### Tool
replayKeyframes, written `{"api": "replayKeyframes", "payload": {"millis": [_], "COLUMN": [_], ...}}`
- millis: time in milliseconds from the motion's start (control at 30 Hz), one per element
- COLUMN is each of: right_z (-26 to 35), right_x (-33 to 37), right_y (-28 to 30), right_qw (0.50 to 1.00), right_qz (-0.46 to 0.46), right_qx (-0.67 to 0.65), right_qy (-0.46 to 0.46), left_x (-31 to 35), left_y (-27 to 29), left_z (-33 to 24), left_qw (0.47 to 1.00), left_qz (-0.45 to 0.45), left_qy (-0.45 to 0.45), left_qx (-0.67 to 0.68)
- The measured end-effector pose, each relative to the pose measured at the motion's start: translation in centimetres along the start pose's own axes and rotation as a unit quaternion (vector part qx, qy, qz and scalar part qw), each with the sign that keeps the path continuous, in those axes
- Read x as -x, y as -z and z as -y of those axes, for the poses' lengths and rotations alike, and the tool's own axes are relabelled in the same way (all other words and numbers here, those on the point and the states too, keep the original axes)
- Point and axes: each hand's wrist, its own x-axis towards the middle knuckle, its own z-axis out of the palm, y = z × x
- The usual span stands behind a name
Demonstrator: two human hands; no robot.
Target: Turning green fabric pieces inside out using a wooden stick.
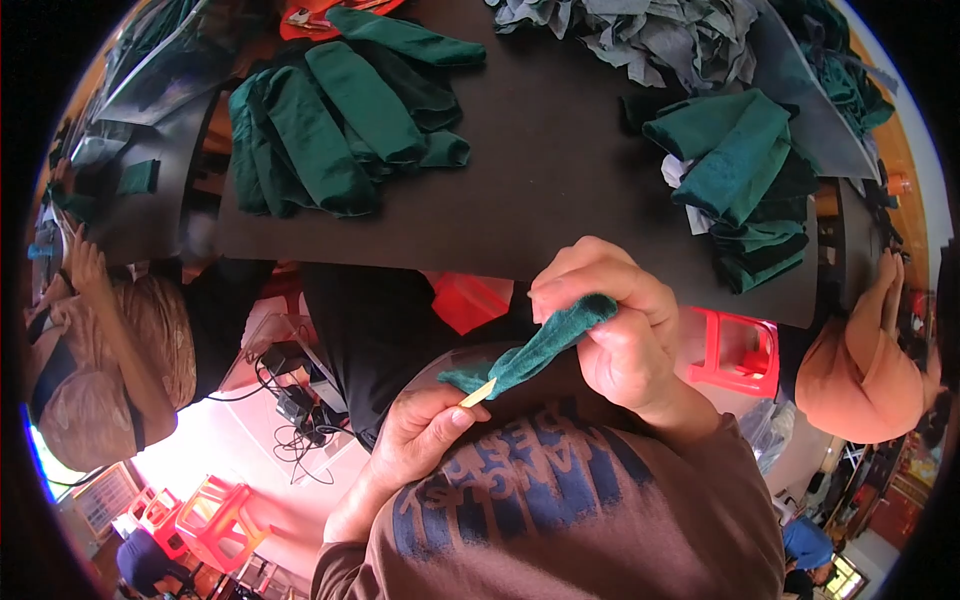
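Note:
Above my lap, my left hand (422,432) pinches a thin, pale yellow stick (479,392) between thumb and finger. The stick's upper end meets a narrow, bunched piece of dark green velvet cloth (545,347); whether it runs on inside the cloth is hidden. A loose end of the cloth trails just above the left fingers. My right hand (628,335) is closed on the far upper end of the cloth, with thumb and fingers pressed around it. The cloth slants between both hands, near the front edge of the dark table (540,200).
Green velvet pieces (320,140) lie fanned on the table's left; more velvet pieces (735,160) are heaped at the right. Grey cloth scraps (670,40) pile up at the back. People sit at both sides. A red stool (735,350) stands under the table's right side.

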Motion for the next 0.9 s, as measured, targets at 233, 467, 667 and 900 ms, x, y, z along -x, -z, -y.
{"api": "replayKeyframes", "payload": {"millis": [233, 467, 667, 900], "right_z": [-0.8, -0.4, 0.0, 0.2], "right_x": [0.5, -0.2, -0.4, -0.6], "right_y": [-0.7, -1.1, 0.1, -0.1], "right_qw": [0.999, 0.999, 1.0, 0.995], "right_qz": [0.012, 0.021, -0.01, 0.037], "right_qx": [-0.043, 0.042, 0.011, 0.077], "right_qy": [-0.003, -0.001, 0.017, 0.042], "left_x": [-0.1, 0.1, 0.0, -0.2], "left_y": [-0.2, -0.2, 0.0, -0.1], "left_z": [0.0, 0.0, 0.0, -0.5], "left_qw": [0.998, 0.996, 0.997, 0.996], "left_qz": [0.036, 0.024, 0.03, 0.04], "left_qy": [0.025, 0.037, 0.04, 0.036], "left_qx": [0.046, 0.078, 0.065, 0.071]}}
